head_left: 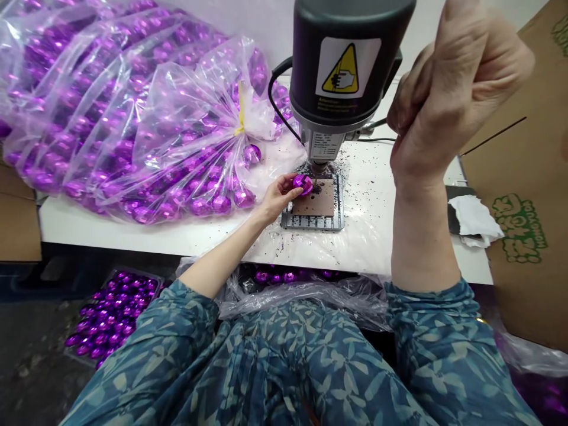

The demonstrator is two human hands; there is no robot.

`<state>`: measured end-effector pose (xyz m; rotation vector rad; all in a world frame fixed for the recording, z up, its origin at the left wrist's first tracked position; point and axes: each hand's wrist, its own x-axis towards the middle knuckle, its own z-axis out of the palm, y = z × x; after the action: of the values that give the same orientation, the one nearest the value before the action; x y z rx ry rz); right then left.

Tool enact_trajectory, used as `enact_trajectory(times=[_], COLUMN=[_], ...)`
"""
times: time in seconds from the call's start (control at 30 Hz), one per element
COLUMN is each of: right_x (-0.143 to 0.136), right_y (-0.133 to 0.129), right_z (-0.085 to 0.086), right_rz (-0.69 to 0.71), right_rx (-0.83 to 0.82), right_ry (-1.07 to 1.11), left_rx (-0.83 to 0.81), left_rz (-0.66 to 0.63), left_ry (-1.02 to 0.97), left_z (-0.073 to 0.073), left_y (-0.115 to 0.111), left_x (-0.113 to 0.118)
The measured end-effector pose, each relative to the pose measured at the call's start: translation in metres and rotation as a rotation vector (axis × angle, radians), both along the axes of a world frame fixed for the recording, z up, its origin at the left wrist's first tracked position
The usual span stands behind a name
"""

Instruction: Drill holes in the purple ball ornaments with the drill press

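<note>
My left hand (280, 198) pinches a shiny purple faceted ball (303, 184) between thumb and fingers. It holds the ball just left of the bit of a small drill press (350, 65), above a brown board (314, 201) on the slotted metal base (338, 220). I cannot tell whether the ball touches the bit. My right hand (452, 89) is raised at the right of the machine, its fingers closed round the end of the drill press lever (378, 123). Most of the lever's grip is hidden inside the fist.
A big clear bag (133, 118) of purple balls, tied with yellow, covers the table's left. Dark shavings litter the white table (368, 207). A tray of purple balls (118, 313) lies lower left. Plastic film (306, 302) spans my lap. A cardboard box (523, 177) and white tissue (474, 218) are at right.
</note>
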<state>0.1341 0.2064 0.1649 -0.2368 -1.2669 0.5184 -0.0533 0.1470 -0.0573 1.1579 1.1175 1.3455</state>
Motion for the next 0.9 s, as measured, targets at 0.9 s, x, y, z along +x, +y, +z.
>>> enact_trajectory(times=[0.9], right_x=[0.002], right_y=[-0.007], right_z=[0.004], right_rz=[0.1], right_rx=[-0.098], right_ry=[-0.035], left_rx=[0.277], left_rz=[-0.024], left_ry=[0.518], left_z=[0.001], left_y=[-0.006], left_x=[0.028])
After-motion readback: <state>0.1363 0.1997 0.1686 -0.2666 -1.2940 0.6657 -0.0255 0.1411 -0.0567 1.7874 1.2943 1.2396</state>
